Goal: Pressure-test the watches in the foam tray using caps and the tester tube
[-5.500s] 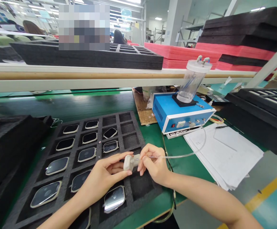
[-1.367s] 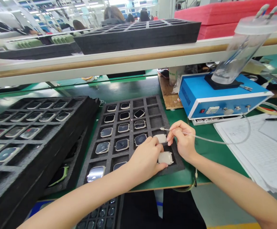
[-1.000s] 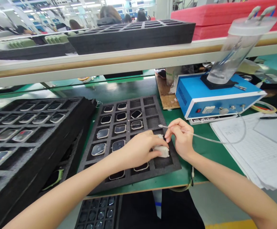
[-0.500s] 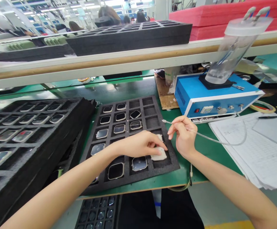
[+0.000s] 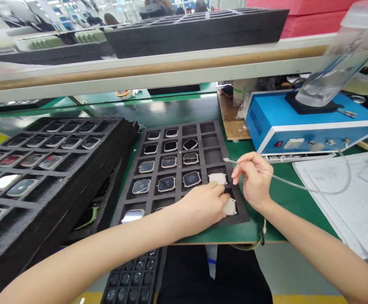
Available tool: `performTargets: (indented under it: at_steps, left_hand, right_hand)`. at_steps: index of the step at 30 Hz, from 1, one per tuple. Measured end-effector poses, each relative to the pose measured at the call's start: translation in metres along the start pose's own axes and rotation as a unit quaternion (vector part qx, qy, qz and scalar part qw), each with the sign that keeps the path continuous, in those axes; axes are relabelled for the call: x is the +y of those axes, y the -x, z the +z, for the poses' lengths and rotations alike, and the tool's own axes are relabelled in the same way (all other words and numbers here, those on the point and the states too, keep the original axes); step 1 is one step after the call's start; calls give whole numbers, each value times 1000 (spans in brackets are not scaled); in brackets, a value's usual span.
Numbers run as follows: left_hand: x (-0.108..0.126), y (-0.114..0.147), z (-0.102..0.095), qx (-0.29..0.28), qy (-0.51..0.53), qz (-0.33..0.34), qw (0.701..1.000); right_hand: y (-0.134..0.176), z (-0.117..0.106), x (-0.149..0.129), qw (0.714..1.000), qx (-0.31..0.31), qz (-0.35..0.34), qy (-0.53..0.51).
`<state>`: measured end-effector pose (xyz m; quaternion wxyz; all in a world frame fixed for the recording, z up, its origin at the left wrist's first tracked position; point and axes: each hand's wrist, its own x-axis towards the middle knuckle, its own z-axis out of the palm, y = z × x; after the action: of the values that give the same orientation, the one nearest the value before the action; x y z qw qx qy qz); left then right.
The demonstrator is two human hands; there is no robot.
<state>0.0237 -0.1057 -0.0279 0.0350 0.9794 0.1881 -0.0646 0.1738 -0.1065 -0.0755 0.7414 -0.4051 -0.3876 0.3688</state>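
- Two cases (image 5: 217, 179) in tray (image 5: 242, 207) (apart, presumably against knocks)
- Left hand (image 5: 203, 207) curled at near one, grip unclear
- Right hand (image 5: 255, 179) pinches tube (image 5: 317, 192), seemingly held aside

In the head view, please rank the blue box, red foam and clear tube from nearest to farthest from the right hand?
1. Clear tube: held in the right hand.
2. Blue box: beyond it, towards the right.
3. Red foam: up on the shelf.

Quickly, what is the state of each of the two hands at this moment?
Left hand: at the nearer pale case; whether it grips cannot be told.
Right hand: closed, holding the thin clear tube.
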Motion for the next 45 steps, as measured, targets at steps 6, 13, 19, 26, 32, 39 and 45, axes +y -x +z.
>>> performTargets:
  at_steps: [6, 13, 19, 26, 32, 39, 45]
  left_hand:
    - [-5, 11, -12, -8, 18, -73, 997]
    - [2, 35, -14, -72, -19, -208, 975]
    - [-1, 29, -15, -81, 0, -199, 977]
    - [-51, 44, -8, 196, 480, -213, 828]
    - [-62, 24, 32, 232, 661, -157, 697]
    - [-57, 25, 34, 245, 665, -158, 687]
    - [-54, 24, 36, 264, 646, -156, 699]
  right_hand:
    - [-1, 0, 0, 1000, -5, -1, 7]
    - [1, 2, -1, 1000, -15, 10, 12]
    - [3, 1, 1, 1000, -12, 0, 14]
    - [8, 2, -2, 999, -52, 8, -4]
    - [14, 3, -1, 990, -127, 58, 1]
    - [16, 4, -4, 981, -173, 65, 53]
    - [15, 4, -5, 974, -198, 88, 67]
